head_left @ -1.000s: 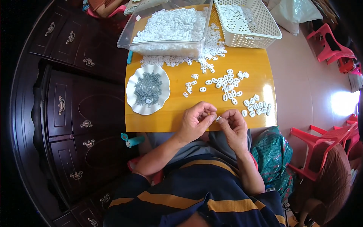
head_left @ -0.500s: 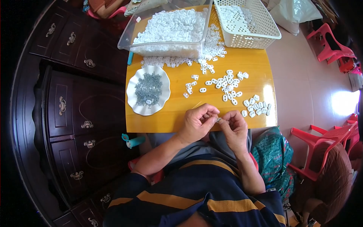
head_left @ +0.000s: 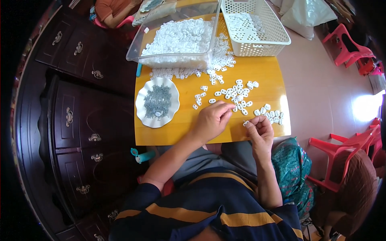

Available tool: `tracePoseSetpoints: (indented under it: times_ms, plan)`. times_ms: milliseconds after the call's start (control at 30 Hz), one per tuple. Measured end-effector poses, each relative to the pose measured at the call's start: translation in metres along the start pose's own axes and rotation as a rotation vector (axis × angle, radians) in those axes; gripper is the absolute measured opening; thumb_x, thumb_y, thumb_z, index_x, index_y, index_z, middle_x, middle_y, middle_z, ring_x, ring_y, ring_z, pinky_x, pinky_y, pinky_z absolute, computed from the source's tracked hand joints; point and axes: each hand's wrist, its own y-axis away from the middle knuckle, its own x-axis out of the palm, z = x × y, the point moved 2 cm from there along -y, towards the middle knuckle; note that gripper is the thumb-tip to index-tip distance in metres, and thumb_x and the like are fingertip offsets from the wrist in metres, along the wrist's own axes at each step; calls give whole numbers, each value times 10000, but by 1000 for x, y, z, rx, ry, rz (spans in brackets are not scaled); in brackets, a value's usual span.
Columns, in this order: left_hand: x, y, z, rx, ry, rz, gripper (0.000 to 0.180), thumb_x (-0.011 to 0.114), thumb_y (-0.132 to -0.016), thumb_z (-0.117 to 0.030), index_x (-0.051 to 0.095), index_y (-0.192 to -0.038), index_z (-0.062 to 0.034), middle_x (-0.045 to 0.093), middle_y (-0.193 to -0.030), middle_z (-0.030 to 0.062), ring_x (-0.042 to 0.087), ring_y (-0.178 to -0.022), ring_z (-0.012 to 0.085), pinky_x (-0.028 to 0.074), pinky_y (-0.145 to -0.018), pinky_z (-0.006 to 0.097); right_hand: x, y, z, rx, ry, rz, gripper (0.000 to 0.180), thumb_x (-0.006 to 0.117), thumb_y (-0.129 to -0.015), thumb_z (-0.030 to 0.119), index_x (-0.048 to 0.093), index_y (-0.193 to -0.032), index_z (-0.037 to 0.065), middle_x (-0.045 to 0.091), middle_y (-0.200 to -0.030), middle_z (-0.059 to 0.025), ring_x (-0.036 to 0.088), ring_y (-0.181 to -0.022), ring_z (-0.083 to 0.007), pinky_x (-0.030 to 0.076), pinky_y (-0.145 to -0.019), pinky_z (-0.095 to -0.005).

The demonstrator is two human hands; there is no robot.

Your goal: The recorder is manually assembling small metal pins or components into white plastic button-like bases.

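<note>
Hold the small white piece [head_left: 244,123] steady in your right hand's [head_left: 261,130] pinch by the surface's [head_left: 177,135] front edge; left hand [head_left: 212,120] at the white ovals [head_left: 240,97], grip unclear: lift just one.

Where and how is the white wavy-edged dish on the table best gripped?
Probably take the dish by the right side of its wavy rim, coming from the right, where the left hand is. The rim there is bare, while small grey pieces cover the middle, and its left side sits close to the edge of the table. Keep it level.
</note>
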Motion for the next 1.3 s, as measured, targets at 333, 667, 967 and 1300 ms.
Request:
tracePoseSetpoints:
  times_ms: [333, 667, 967, 1300]
  plan:
    - [12, -9, 4, 135, -335, -1, 146, 700, -912, -150, 717, -1045, -92, 679, -916, 74, 688, -793, 297, 559, -677, 391, -3, -1, 0, 17, -23, 1, 133, 683, -956, 2, 568, -996, 57, 594, -848, 37, 546, -703, -27, 461, -635, -173]
    - [4, -15, 5, 32, -400, 99, 149, 734, -874, -191, 652, -936, -82, 655, -904, 89, 679, -807, 312, 540, -684, 429, -3, 0, -5, 27, 16, 8, 138, 683, -956, 1, 569, -1009, 61, 591, -864, 47, 537, -725, -19, 433, -645, -173]
    - [4, -18, 8, -19, -328, 145, 170, 743, -858, -162, 632, -925, -52, 661, -858, 106, 689, -805, 308, 538, -686, 431, -3, 1, -4, 28, 8, 19, 139, 681, -955, -2, 572, -1013, 61, 593, -870, 52, 533, -744, -15, 421, -664, -171]
    - [-2, 8, 8, -281, 229, 163, 106, 678, -952, -34, 638, -1049, -25, 617, -827, -23, 549, -690, 9, 454, -624, 199, 0, 3, -2, 39, -11, 38, 124, 673, -960, -8, 573, -1004, 50, 588, -863, 52, 527, -747, -10, 406, -660, -168]
